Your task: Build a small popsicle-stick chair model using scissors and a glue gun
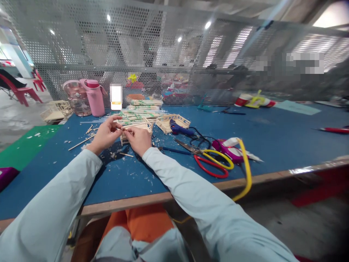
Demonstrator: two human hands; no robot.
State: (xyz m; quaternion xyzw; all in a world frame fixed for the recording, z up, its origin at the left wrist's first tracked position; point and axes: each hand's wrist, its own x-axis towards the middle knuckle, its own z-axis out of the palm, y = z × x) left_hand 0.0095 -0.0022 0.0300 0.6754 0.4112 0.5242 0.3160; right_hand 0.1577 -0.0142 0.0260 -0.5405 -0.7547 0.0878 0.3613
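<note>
Over the blue table (122,185), my left hand (105,134) and my right hand (139,138) meet with fingertips pinched together. Between them is a thin pale wooden stick, partly hidden by the fingers. Just beyond and below the hands stands a small wooden stick frame (145,125), partly covered by my right hand. A second stick-built tray (163,123) lies to its right, with a blue glue gun (181,128) at its edge. Wrapped bundles of sticks (144,105) are piled behind. Loose sticks (81,142) and crumbs are scattered around my left hand.
Red-and-yellow-handled scissors (212,163) and a purple glue gun (230,150) with a yellow strap lie right of my right forearm. A pink bottle (95,98) and a clear bottle (79,100) stand back left. A perforated metal screen (149,47) rises behind the table.
</note>
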